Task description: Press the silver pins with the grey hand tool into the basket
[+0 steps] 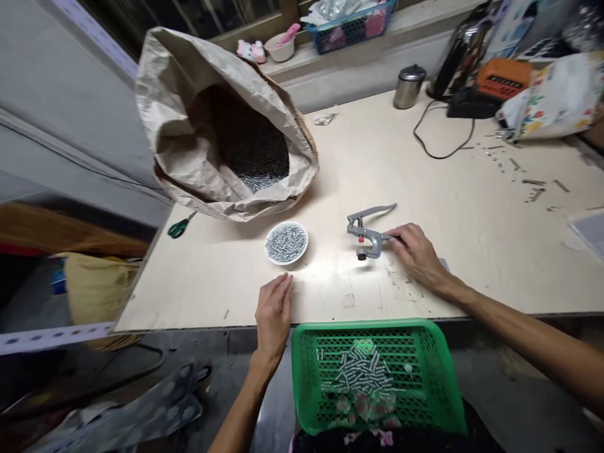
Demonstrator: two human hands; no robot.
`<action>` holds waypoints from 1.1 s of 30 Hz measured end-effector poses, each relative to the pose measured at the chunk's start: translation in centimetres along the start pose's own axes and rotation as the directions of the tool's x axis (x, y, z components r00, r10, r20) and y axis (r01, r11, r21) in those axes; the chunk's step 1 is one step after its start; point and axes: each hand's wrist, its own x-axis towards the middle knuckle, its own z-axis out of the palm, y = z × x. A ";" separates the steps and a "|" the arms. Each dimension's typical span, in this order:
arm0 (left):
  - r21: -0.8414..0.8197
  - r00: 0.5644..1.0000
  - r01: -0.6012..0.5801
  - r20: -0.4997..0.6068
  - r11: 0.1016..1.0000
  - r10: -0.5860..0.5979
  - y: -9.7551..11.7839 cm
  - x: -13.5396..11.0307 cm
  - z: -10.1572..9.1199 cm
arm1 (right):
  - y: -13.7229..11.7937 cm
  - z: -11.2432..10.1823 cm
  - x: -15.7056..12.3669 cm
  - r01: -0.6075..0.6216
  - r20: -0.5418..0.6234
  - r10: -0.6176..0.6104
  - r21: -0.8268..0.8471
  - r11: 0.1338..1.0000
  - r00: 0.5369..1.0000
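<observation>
My right hand (418, 258) is closed around the lower handle of grey press pliers (375, 239). The pliers have a spring, a red tip on the upper jaw and a black piece on the lower jaw; the jaws stand apart with nothing visible between them. By the table's front edge, my left hand (275, 309) has its thumb and fingers drawn together; whatever they hold, if anything, is hidden. Just beyond its fingertips is a white bowl (267, 253) filled with small silvery metal pins. Below the edge, a green basket (302, 377) holds a pile of thin metal pieces.
A large paper sack (165, 138) with dark contents and shiny pieces stands open at back left, near green-handled scissors (178, 228). Toward the right are a lidded metal canister (409, 88), a black cable (425, 148), an orange-black device (503, 78) and scattered metal pieces (534, 182).
</observation>
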 end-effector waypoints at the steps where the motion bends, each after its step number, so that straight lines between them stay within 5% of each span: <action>1: -0.029 0.998 -0.058 0.015 0.998 0.059 1.2 0.2 0.3 | 0.4 -0.1 0.1 -0.028 -0.016 0.028 0.003 1.000 0.999; 5: 0.020 0.990 -0.014 -0.141 1.000 0.017 2.5 1.5 0.5 | 0.9 -0.9 0.1 -0.099 -0.041 0.099 -0.008 0.995 0.994; 8: 0.231 0.940 0.225 -0.306 0.947 -0.149 -1.2 2.1 -1.4 | 1.0 -1.0 -0.2 -0.112 -0.009 0.111 -0.059 0.992 0.994; 10: 0.376 0.886 0.403 -0.389 0.834 -0.253 -4.8 1.5 -3.8 | 1.2 -0.8 -0.3 -0.085 0.010 0.086 -0.055 0.995 0.996; 12: 0.480 0.869 0.489 -0.346 0.728 -0.355 -7.9 0.2 -6.1 | 1.3 -0.5 -0.3 -0.050 0.042 0.053 -0.050 0.997 0.998; 17: 0.590 0.893 0.388 -0.051 0.708 -0.447 -11.1 -3.1 -8.4 | 1.6 0.1 -0.5 -0.034 0.059 0.039 -0.076 0.996 0.997; 29: 0.414 0.942 0.324 -0.063 0.850 -0.329 -11.5 -3.4 -6.9 | 1.9 0.6 0.1 0.028 0.065 -0.024 -0.058 0.998 0.998; 33: 0.455 0.929 0.365 -0.124 0.812 -0.349 -10.5 -4.1 -6.2 | 2.2 0.8 -0.1 0.023 0.067 -0.020 -0.050 0.998 0.998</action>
